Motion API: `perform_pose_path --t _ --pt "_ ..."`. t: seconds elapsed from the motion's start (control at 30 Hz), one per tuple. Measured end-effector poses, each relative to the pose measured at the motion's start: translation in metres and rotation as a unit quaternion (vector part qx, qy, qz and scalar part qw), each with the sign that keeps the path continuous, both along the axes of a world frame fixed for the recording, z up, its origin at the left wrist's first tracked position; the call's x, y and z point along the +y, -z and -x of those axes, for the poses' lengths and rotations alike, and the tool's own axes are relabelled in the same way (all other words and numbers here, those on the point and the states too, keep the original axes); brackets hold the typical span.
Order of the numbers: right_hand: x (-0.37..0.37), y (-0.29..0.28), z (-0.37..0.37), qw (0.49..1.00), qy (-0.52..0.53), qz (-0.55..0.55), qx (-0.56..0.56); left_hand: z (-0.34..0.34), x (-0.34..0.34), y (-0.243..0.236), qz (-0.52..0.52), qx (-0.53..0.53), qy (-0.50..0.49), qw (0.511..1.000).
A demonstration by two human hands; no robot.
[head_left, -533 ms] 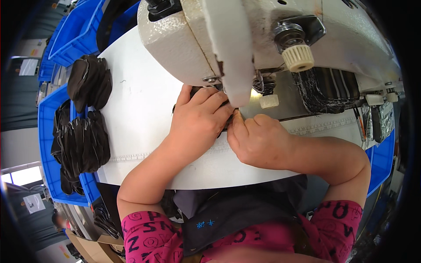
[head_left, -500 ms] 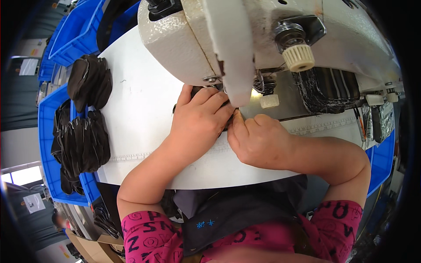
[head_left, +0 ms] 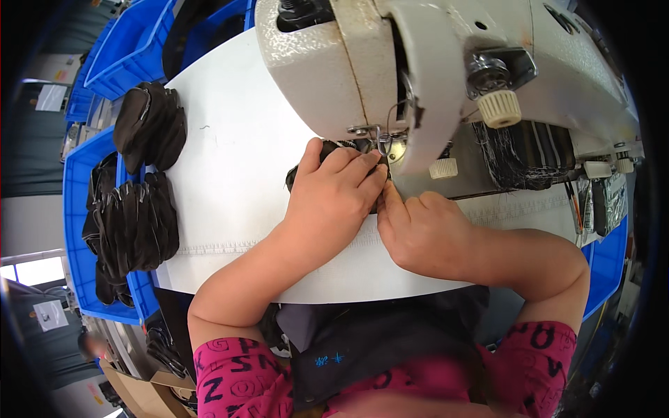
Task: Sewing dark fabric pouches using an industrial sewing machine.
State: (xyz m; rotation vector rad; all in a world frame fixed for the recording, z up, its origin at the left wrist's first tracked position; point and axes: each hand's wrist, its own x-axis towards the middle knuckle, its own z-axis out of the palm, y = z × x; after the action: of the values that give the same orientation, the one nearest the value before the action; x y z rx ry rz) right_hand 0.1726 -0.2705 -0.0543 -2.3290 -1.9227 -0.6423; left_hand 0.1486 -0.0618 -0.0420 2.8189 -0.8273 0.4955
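A dark fabric piece (head_left: 298, 175) lies under the sewing machine's (head_left: 306, 76) needle area, mostly covered by my hands. My left hand (head_left: 331, 195) rests palm down over it, outer fingers spread across the cloth. Its thumb and forefinger come close together at the fabric's right edge, beside the presser foot (head_left: 382, 143). Close against them, my right hand (head_left: 428, 230) pinches the same edge between thumb and forefinger, its other fingers curled in. Exactly how much cloth lies between the fingertips is hidden.
Stacked dark fabric pieces (head_left: 150, 125) sit at the table's left edge, with more piles (head_left: 136, 223) over a blue bin (head_left: 75, 237). Right of the needle lies a dark stack with frayed threads (head_left: 526, 157). A printed ruler strip (head_left: 216, 248) crosses the white tabletop (head_left: 230, 167).
The view has shifted slightly, so the machine sits further right and shows more of its needle area. Both hands stay together at the fabric edge.
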Motion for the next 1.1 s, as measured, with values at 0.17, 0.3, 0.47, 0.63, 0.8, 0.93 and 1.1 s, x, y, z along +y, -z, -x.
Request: perform_pose_path --t 0.17,0.3,0.47,0.63,0.8,0.93,1.1 --pt "0.000 0.000 0.002 1.000 0.003 0.009 0.004 0.001 0.001 0.000 0.013 0.011 0.001 1.000" --pt "0.003 0.001 0.001 1.000 0.013 -0.001 0.009 -0.003 0.004 0.005 0.025 0.008 -0.003 1.000" --pt "0.005 0.002 -0.005 0.999 0.029 -0.011 0.009 -0.012 0.008 0.006 0.020 0.010 -0.022 1.000" --pt "0.007 0.006 -0.011 0.999 0.036 -0.025 0.012 -0.021 0.016 0.016 0.024 0.024 -0.039 0.999" --pt "0.006 0.007 -0.011 0.998 0.038 -0.034 0.029 -0.018 0.011 0.010 0.009 -0.010 -0.035 0.999" --pt "0.004 0.011 -0.006 0.997 0.011 -0.033 0.067 -0.008 0.002 0.005 0.003 -0.029 -0.008 1.000" --pt "0.005 0.011 -0.005 0.997 0.016 -0.047 0.059 -0.006 0.005 0.006 0.040 -0.005 -0.005 0.999"
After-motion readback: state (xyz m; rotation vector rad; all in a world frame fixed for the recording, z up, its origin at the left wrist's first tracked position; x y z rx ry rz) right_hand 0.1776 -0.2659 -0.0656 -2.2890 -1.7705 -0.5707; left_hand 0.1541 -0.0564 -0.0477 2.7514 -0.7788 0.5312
